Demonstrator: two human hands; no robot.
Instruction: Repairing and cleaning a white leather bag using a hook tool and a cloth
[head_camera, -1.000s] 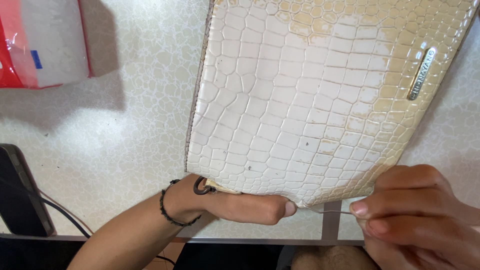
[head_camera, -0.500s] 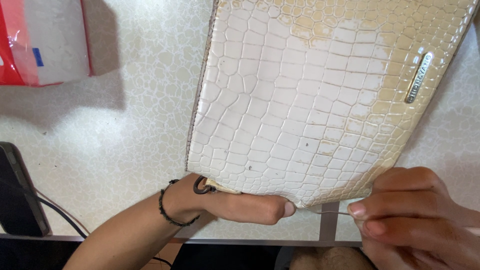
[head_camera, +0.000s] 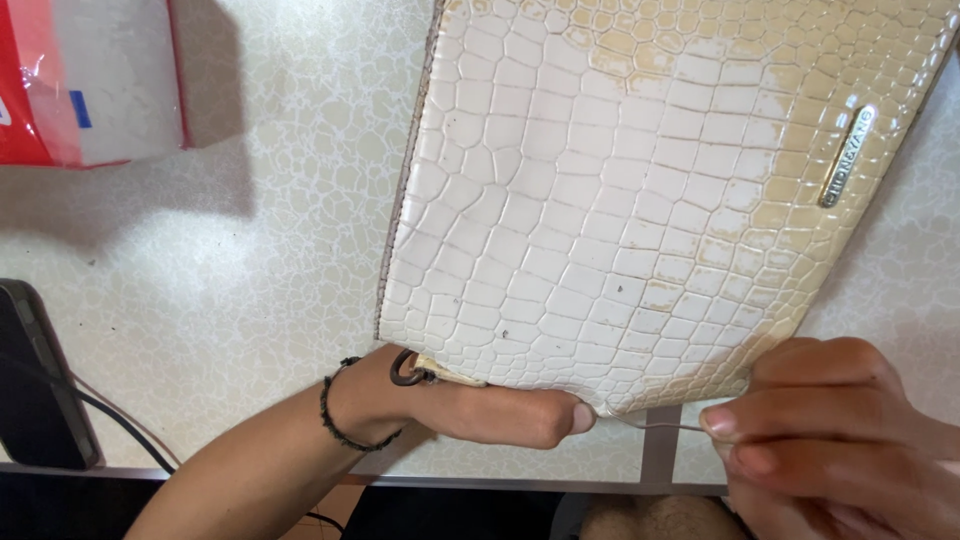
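My left hand (head_camera: 480, 410) pins the cream crocodile-embossed glossy purse's (head_camera: 640, 200) lower edge; my right hand (head_camera: 830, 440) pinches a thin metal needle (head_camera: 650, 425) at that edge, stitching apparently unfinished.

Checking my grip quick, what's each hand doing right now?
Left hand: pressing the bag's lower edge, holding nothing.
Right hand: pinching a needle.

Bare forearms; left wrist (head_camera: 345, 415) wears thin black bracelet (beaded cord).
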